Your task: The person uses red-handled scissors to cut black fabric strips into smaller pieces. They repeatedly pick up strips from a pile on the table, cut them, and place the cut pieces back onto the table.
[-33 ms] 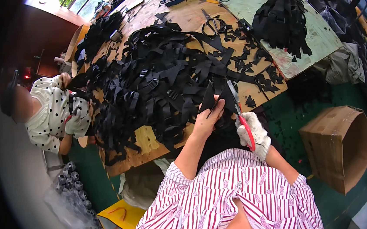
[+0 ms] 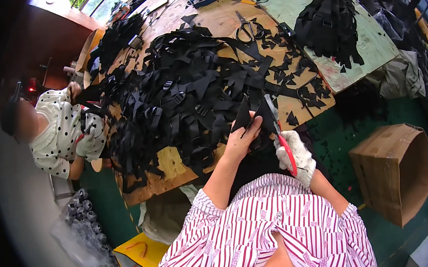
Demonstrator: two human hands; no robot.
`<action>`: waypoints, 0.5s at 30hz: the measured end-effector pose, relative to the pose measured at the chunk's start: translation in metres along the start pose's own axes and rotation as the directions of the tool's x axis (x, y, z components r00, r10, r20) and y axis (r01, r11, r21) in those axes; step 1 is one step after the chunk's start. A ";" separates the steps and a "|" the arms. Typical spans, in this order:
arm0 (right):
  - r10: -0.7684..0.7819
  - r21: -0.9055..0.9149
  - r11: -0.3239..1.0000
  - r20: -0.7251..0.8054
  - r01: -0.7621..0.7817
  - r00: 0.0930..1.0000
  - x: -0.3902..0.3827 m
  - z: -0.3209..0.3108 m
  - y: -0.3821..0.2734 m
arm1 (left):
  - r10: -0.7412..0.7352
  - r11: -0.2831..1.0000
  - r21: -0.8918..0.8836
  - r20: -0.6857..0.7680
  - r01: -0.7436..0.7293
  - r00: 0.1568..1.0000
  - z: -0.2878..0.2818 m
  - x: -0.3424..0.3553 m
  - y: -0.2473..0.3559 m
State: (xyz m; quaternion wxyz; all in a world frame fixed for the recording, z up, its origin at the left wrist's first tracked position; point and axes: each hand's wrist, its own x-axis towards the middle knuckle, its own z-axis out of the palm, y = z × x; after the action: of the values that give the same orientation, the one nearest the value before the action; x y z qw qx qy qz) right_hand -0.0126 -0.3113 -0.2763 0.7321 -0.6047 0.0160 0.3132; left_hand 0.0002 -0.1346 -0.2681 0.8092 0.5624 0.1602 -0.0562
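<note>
Black webbing (image 2: 265,118) with pointed ends, pinched between thumb and fingers of the bare left hand (image 2: 244,137), near the front edge of the wooden table (image 2: 171,162). Just beside it, red-handled scissors (image 2: 284,145), gripped in the closed, white-gloved right hand (image 2: 300,154). Beyond, heaped black straps (image 2: 189,87) with buckles (image 2: 179,97); leftward, a co-worker (image 2: 60,124); rightward, an open cardboard box (image 2: 380,170).

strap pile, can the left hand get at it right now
Probably yes: the left hand is close beside the strap pile with no visible barrier, though it's pinching black fabric and might need to let go first.
</note>
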 end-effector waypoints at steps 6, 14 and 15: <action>0.071 0.115 0.991 -0.051 -0.065 0.996 0.006 0.002 -0.012 | -0.031 0.999 -0.008 -0.046 0.031 0.998 0.008 -0.005 0.010; -0.060 0.312 0.946 -0.092 0.086 0.994 0.006 -0.023 -0.018 | 0.265 0.952 -0.160 -0.009 -0.263 0.964 -0.031 0.008 0.057; -0.043 0.325 0.943 -0.084 0.068 0.996 0.005 -0.021 -0.019 | 0.305 0.952 -0.008 -0.071 -0.306 0.950 -0.032 0.011 0.069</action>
State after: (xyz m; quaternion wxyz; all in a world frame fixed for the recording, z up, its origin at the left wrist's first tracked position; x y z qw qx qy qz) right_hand 0.0080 -0.3293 -0.2670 0.8299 -0.4861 0.0784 0.2623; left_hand 0.0233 -0.0790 -0.2202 0.8075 0.5743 0.0994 0.0906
